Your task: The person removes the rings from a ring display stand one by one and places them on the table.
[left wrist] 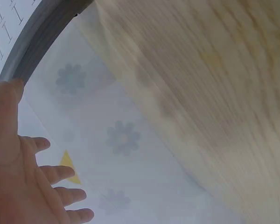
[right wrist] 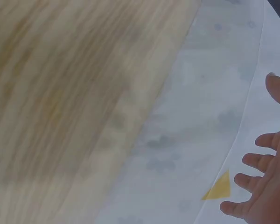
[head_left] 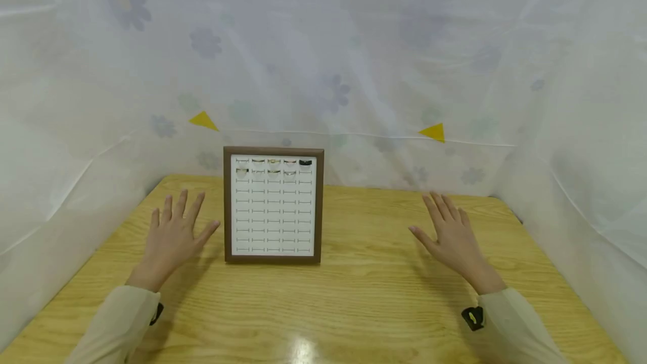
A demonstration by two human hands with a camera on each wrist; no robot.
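The table [head_left: 384, 291] is light wood with a clear grain and a glossy varnish that catches a glare spot near its front edge. On the table stands a ring board [head_left: 273, 205], its frame dark matt wood, its face white and soft-looking. Behind the table hangs a thin, sheer, flower-printed cloth [head_left: 404, 72].

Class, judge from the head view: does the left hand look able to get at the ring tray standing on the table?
Probably yes: the left hand lies open just beside the ring tray, with only bare table between them.
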